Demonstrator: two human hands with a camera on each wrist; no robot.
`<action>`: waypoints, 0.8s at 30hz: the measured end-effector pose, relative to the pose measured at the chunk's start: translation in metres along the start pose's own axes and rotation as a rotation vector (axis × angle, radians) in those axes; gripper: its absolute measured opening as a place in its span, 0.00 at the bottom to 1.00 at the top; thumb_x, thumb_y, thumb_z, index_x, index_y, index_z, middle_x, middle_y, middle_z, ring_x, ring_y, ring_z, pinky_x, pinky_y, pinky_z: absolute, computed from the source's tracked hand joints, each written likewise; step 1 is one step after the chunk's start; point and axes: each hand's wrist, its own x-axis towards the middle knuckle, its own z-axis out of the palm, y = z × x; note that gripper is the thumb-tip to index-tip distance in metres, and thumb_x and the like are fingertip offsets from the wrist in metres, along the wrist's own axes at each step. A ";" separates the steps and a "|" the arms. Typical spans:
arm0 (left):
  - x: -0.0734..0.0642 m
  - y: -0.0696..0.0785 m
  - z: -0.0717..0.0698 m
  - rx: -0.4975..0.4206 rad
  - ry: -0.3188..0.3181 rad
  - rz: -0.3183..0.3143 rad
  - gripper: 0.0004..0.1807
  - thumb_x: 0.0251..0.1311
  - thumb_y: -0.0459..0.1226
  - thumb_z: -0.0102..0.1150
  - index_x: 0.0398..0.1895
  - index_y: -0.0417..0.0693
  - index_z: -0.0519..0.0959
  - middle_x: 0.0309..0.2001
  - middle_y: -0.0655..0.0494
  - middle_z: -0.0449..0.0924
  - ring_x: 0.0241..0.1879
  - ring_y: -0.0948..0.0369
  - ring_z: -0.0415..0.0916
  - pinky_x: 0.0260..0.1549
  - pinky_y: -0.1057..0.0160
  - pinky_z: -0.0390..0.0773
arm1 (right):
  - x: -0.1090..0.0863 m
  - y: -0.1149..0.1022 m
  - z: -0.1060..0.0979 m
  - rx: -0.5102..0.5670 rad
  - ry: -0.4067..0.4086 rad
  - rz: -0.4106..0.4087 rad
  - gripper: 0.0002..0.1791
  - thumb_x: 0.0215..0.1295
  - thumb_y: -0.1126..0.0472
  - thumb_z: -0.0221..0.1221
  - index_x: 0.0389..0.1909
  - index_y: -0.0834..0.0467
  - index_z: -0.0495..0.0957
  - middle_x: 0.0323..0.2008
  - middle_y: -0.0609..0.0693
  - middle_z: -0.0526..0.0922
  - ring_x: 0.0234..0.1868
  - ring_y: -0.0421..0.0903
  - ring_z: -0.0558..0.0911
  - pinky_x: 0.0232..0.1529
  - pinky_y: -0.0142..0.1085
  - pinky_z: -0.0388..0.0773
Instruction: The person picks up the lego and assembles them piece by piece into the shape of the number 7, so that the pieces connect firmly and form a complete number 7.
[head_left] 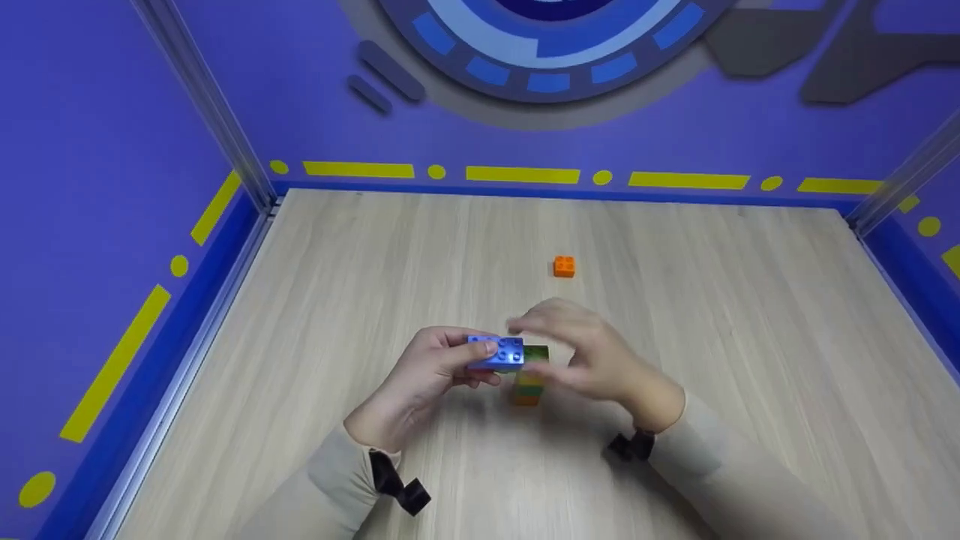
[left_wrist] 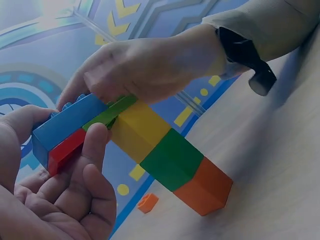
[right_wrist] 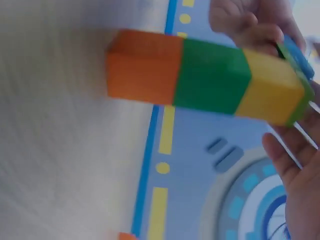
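Note:
My left hand [head_left: 420, 375] pinches a blue toy brick [head_left: 511, 358], thumb on its studs and fingers underneath. Below the blue brick is a red brick [left_wrist: 65, 152], and a thin light-green plate [left_wrist: 111, 113] runs from there across the top of a tower. Downward the tower shows a yellow brick [left_wrist: 141, 131], a green brick [left_wrist: 172, 159] and an orange brick [left_wrist: 205, 186] at the base. Around the tower's top, my right hand [head_left: 592, 356] has its thumb and fingers spread, slightly blurred, beside the plate and blue brick.
Farther back on the wooden table [head_left: 375, 262] lies a single small orange brick [head_left: 564, 267]. Blue panels with yellow marks [head_left: 523, 175] wall the table at the back and sides. A black strap [head_left: 394, 480] hangs at the left wrist.

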 end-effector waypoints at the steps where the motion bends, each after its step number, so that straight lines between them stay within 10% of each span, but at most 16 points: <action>1: 0.001 0.000 0.000 0.002 0.007 -0.001 0.19 0.65 0.41 0.71 0.52 0.36 0.85 0.36 0.53 0.91 0.27 0.61 0.88 0.29 0.68 0.81 | 0.000 0.007 -0.003 0.059 0.022 0.079 0.21 0.65 0.62 0.69 0.59 0.59 0.83 0.52 0.50 0.89 0.53 0.46 0.84 0.59 0.35 0.80; 7: 0.002 -0.001 -0.004 0.033 0.044 0.005 0.18 0.64 0.42 0.71 0.50 0.37 0.86 0.35 0.55 0.90 0.23 0.64 0.80 0.30 0.66 0.81 | -0.002 0.068 -0.021 0.097 0.198 0.620 0.13 0.76 0.57 0.60 0.55 0.55 0.85 0.52 0.50 0.88 0.52 0.43 0.83 0.54 0.33 0.79; 12: 0.002 -0.003 -0.004 0.093 0.037 0.050 0.19 0.64 0.44 0.72 0.51 0.41 0.87 0.39 0.54 0.90 0.28 0.63 0.79 0.33 0.65 0.82 | -0.010 0.112 -0.025 0.029 0.145 0.938 0.19 0.74 0.56 0.61 0.62 0.52 0.82 0.61 0.53 0.82 0.54 0.49 0.79 0.51 0.37 0.77; 17: 0.002 -0.003 -0.004 0.125 0.020 0.107 0.19 0.65 0.42 0.70 0.56 0.45 0.86 0.48 0.52 0.89 0.33 0.61 0.82 0.37 0.63 0.81 | -0.012 0.135 -0.022 -0.024 0.022 1.008 0.26 0.72 0.59 0.62 0.69 0.55 0.77 0.68 0.56 0.77 0.50 0.53 0.79 0.46 0.41 0.80; 24: 0.003 0.001 -0.003 0.162 -0.013 0.147 0.20 0.65 0.44 0.71 0.56 0.45 0.86 0.48 0.51 0.89 0.36 0.61 0.83 0.40 0.62 0.82 | -0.002 0.141 -0.020 -0.141 -0.113 1.060 0.23 0.67 0.61 0.67 0.63 0.56 0.82 0.64 0.56 0.81 0.58 0.55 0.80 0.63 0.52 0.80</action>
